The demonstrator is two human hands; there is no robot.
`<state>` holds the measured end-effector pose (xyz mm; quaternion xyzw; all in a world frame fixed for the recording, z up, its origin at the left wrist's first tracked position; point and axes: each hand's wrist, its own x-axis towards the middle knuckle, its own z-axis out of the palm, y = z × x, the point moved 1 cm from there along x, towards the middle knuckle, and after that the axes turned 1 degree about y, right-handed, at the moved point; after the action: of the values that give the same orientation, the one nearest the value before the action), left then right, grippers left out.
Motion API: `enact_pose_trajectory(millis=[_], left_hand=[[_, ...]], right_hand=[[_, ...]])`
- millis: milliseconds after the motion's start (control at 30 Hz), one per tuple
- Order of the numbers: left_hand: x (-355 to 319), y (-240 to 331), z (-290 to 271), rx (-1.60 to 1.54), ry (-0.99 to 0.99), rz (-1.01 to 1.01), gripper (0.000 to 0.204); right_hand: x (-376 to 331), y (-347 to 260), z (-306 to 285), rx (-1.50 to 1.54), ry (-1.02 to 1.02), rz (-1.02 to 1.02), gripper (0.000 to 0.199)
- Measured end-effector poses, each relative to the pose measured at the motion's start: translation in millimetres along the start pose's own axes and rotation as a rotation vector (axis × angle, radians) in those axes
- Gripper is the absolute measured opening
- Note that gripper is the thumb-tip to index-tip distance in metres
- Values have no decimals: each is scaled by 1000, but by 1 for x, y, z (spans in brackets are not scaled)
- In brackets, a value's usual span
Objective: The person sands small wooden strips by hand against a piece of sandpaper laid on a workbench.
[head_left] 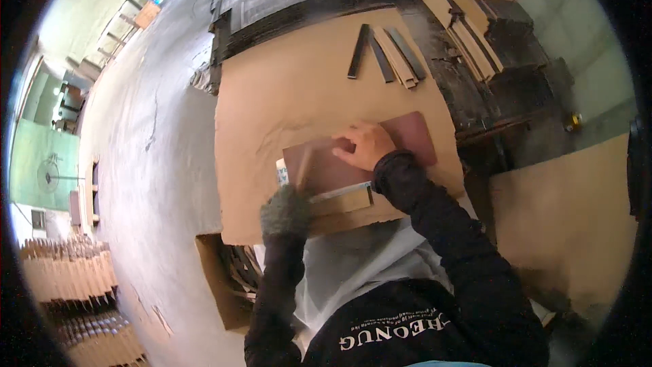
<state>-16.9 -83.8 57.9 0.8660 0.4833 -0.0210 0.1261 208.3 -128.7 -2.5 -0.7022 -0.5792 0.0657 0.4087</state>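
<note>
A reddish-brown sheet [411, 134] lies on a cardboard-covered work surface [272, 102] before me. My right hand [367, 146], bare, rests on this sheet with curled fingers and the thumb apart from them; nothing shows in its grip. At the sheet's near left corner, my left hand [285, 212] in a grey-green glove is closed, its fingers partly blurred. From it rise a small white piece with blue marks [282, 171] and a blurred brown strip [305, 166]; which one it grips is unclear. A tan block with a pale edge [350, 200] lies along the sheet's near side.
Several narrow dark and tan strips [390, 58] lie at the far right of the cardboard. Beyond them are stacked boards [475, 47]. A carton of scraps [221, 285] stands at lower left, near piled wooden pieces [68, 272]. A large tan board [564, 204] is at right.
</note>
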Motion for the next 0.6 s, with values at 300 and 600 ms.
enact_pose_trajectory(millis=[300, 600], left_hand=[[94, -2, 17, 230, 352, 386, 50], [-28, -25, 31, 93, 12, 250, 65]], right_hand=[[5, -12, 5, -13, -49, 31, 26], [-12, 10, -7, -44, -104, 126, 26]])
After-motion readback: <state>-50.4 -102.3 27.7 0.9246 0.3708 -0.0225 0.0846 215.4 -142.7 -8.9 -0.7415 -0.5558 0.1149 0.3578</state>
